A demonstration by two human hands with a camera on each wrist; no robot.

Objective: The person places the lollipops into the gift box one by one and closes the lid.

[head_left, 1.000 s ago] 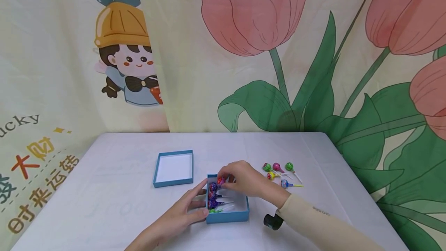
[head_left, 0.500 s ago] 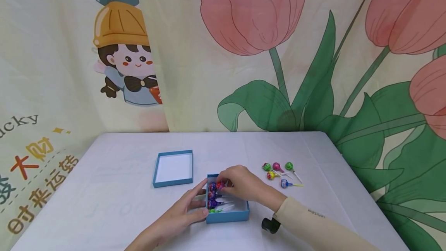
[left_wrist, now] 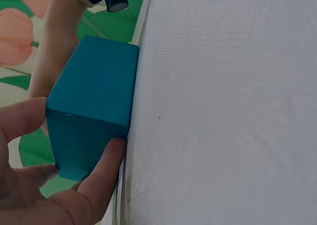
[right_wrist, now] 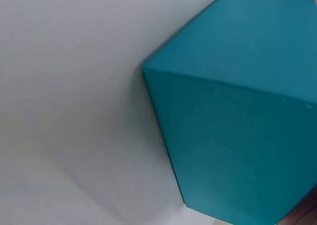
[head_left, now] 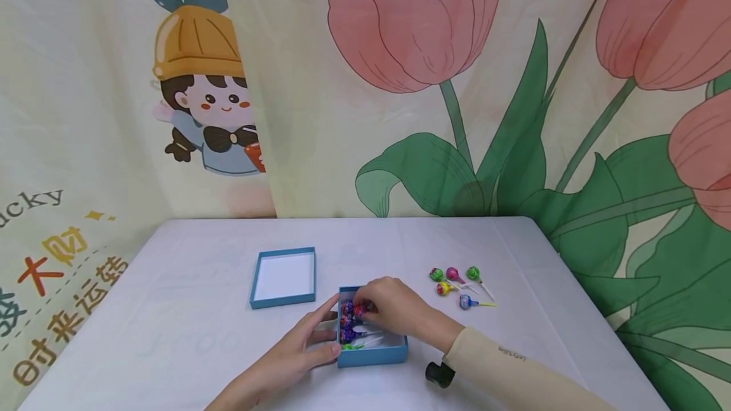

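Note:
In the head view my right hand (head_left: 402,311) reaches into the blue box (head_left: 374,358) and pinches a red lollipop (head_left: 358,311); its stick is hidden by the fingers. Beside it, purple lollipops (head_left: 347,335) and a green one (head_left: 351,346) lie along the box's left side, white sticks pointing right. My left hand (head_left: 297,349) rests against the box's left wall, thumb near the front corner, fingers spread. The left wrist view has the left hand's (left_wrist: 64,195) fingertips against the box (left_wrist: 94,81). Only outer walls of the box (right_wrist: 237,136) show clearly in the right wrist view.
A shallow blue-edged lid (head_left: 282,301) lies white side up behind and left of the box. Several lollipops, among them a blue one (head_left: 465,301) and a yellow one (head_left: 443,288), lie on the white table (head_left: 194,309) to the right. A patterned cloth hangs behind.
My right hand has come down and slightly toward me with the red lollipop, which now sits lower among the purple ones. The left hand and the box have stayed in place.

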